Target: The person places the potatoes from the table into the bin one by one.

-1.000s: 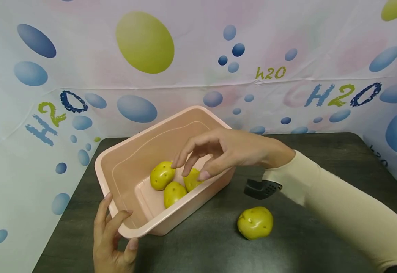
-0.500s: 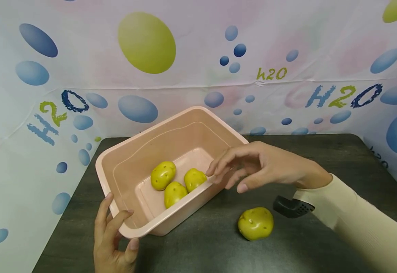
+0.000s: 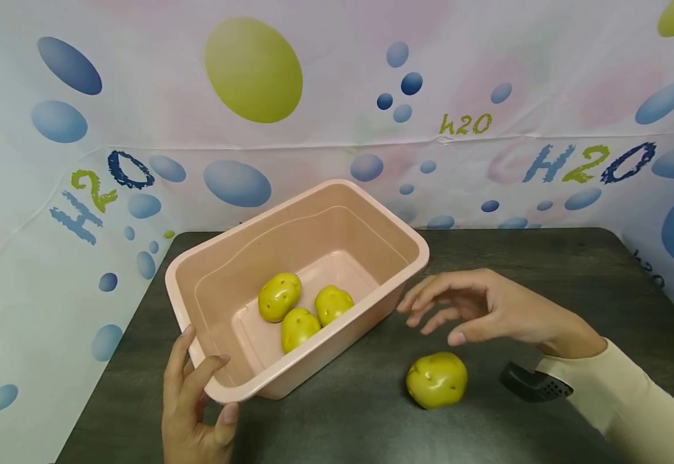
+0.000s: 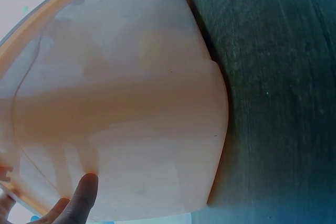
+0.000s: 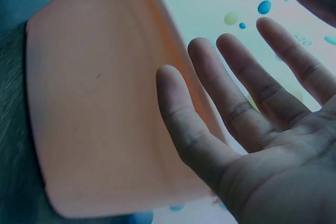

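Observation:
A pink plastic basin (image 3: 366,303) sits at an angle on the dark table, with three yellow potatoes lying in it: one at the left (image 3: 279,297), one in front (image 3: 300,329) and one at the right (image 3: 334,305). My left hand (image 3: 194,399) grips the basin's near left corner, fingers over the rim and thumb outside. To the right of the basin a fourth-like yellow potato (image 3: 437,380) rests on the table. Just above and behind it hovers my right hand (image 3: 482,309), holding nothing; its fingers (image 5: 236,87) are spread in the right wrist view.
The dark wood-grain table (image 3: 569,283) extends right of the basin. Behind and to the left hangs a pale sheet (image 3: 325,71) printed with blue and green ovals and lettering. A black device (image 3: 534,383) is strapped under the right wrist.
My right hand has come out from over the basin, moving right and toward me to above the loose potato. The left hand keeps its hold on the corner.

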Available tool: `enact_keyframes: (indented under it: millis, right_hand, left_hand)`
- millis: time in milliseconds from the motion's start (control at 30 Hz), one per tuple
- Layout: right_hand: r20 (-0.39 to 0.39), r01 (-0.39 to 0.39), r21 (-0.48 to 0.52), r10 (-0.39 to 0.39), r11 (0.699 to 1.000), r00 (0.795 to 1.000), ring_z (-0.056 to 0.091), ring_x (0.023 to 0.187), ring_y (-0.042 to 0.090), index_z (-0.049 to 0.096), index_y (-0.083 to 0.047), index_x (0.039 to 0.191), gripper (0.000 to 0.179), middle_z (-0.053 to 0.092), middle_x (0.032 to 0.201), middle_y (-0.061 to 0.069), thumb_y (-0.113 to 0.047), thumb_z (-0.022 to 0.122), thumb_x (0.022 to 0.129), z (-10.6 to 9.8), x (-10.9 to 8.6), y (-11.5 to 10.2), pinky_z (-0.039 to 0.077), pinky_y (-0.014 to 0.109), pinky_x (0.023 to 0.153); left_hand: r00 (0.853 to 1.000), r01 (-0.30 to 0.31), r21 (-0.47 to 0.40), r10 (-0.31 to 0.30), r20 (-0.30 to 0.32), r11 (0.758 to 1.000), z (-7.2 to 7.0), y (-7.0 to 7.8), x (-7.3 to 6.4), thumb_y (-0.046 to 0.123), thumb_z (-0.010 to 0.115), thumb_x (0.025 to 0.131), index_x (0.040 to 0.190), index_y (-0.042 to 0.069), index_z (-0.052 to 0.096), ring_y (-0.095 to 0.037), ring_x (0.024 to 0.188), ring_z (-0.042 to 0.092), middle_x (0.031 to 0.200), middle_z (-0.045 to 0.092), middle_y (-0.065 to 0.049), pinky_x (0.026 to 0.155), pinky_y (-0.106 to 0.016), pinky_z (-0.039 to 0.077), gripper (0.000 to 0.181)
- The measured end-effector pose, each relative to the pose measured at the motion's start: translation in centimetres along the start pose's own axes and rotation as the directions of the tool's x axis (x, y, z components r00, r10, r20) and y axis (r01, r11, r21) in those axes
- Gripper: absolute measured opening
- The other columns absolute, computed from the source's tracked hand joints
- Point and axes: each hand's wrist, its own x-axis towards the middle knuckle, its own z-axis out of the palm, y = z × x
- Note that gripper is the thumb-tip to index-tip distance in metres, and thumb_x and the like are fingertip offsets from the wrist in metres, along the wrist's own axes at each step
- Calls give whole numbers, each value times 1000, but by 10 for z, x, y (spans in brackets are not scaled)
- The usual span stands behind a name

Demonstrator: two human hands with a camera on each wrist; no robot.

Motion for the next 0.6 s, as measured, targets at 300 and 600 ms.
enact_keyframes:
  millis: [300, 600]
  right_hand:
    - [-51, 54, -51, -56, 997, 997, 61, 132, 26, 53, 10, 139, 44, 57, 149, 15, 16, 58, 96, 1, -22, 24, 55, 42, 110]
    - [-135, -3, -107, -11, 994, 991, 56, 139, 22, 51, 10, 143, 50, 55, 153, 11, 17, 61, 94, 4, -42, 47, 52, 37, 114]
  left_hand:
    - [1000, 18, -5, -18, 1, 1000, -1, 2, -1, 24, 71, 100, 121, -13, 64, -15, 131, 56, 166, 32, -23, 91, -12, 54, 43]
    - [1000, 13, -10, -13, 9, 1000, -1, 3, -1, 25, 71, 100, 121, -13, 63, -16, 133, 55, 166, 31, -25, 92, -12, 54, 43]
